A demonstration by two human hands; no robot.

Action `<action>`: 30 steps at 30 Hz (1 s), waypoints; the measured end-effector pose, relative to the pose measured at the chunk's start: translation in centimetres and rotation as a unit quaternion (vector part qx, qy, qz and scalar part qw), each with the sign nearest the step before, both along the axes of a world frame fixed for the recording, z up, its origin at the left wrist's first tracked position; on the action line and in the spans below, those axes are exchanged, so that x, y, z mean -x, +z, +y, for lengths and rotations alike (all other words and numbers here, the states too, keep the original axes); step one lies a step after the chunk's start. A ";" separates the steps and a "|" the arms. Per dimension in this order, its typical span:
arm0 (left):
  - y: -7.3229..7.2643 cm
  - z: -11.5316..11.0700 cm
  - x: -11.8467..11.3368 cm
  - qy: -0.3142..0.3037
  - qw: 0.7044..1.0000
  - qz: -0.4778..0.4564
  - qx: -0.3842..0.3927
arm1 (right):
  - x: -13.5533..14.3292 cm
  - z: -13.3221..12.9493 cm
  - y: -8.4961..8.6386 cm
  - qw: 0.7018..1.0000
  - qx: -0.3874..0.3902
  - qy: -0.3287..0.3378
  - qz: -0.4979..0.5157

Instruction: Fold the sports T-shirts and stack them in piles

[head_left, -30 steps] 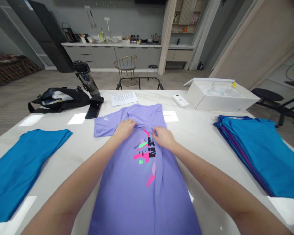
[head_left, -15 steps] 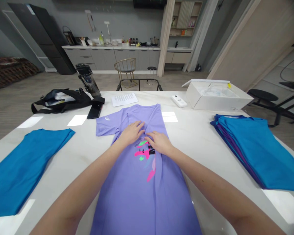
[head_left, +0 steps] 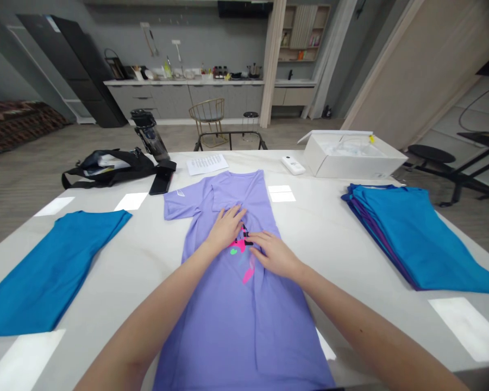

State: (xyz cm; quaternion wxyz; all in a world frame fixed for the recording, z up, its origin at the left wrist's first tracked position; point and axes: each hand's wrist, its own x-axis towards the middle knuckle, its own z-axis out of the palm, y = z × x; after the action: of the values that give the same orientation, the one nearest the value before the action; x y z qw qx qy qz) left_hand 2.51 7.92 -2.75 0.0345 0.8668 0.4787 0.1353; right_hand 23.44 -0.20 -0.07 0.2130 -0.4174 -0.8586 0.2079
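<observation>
A lavender T-shirt [head_left: 228,326] with a pink, green and black print lies lengthwise in front of me, its left sleeve spread out and its right side folded inward. My left hand [head_left: 227,228] rests on the shirt's chest, fingers extended, just above the print. Lower and to the right, my right hand [head_left: 275,254] lies on the fabric beside the print, fingers stretched toward the left. Neither hand grasps anything visible.
Folded blue shirt [head_left: 52,271] at left; stack of blue and purple shirts [head_left: 419,233] at right. Along the table's [head_left: 342,217] far side are a black bag [head_left: 118,171], bottle [head_left: 151,136], phone [head_left: 160,182], paper [head_left: 207,164], white device [head_left: 293,165] and white box [head_left: 350,162].
My right hand has moved slightly right and down across the shirt. My left hand has shifted a little to the right. The camera view has tilted slightly.
</observation>
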 end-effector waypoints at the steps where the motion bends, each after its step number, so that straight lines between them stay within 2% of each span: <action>1: 0.2 -0.6 -0.2 -0.004 1.000 -0.006 -0.003 | -0.3 -0.7 0.1 1.000 0.006 0.005 0.029; 3: 0.7 -2.2 -0.5 -0.034 0.999 -0.010 0.000 | -0.9 -2.1 0.3 0.997 0.011 -0.010 0.072; 5: 1.3 -4.1 -0.7 -0.086 0.996 -0.010 0.006 | -1.3 -3.8 0.7 0.995 0.011 -0.056 0.079; 8: 2.0 -7.5 -0.7 -0.164 0.986 -0.011 0.011 | -1.9 -6.4 1.2 0.993 0.031 -0.111 0.040; 10: 2.4 -9.8 -0.4 -0.193 0.981 -0.008 0.012 | -2.3 -8.1 1.3 0.993 0.048 -0.110 0.013; 15: 2.7 -14.9 0.1 -0.194 0.981 0.014 0.016 | -2.8 -11.3 1.3 0.993 0.059 -0.089 -0.045; 22: 2.2 -20.7 0.0 -0.208 0.978 0.017 0.018 | -3.0 -14.0 0.8 0.995 0.022 -0.050 -0.081; 26: 1.7 -23.2 0.0 -0.207 0.978 -0.001 0.009 | -3.8 -15.6 0.4 0.996 0.009 -0.055 -0.074; 30: 1.6 -24.8 -0.1 -0.207 0.977 -0.040 0.016 | -4.8 -18.1 0.6 0.996 0.008 -0.051 -0.071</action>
State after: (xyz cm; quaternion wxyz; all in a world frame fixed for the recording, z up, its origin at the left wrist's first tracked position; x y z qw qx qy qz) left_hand 2.57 -16.92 -1.14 0.0948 0.9401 0.2897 0.1524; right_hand 28.22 -18.32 0.48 0.1587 -0.4763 -0.8473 0.1733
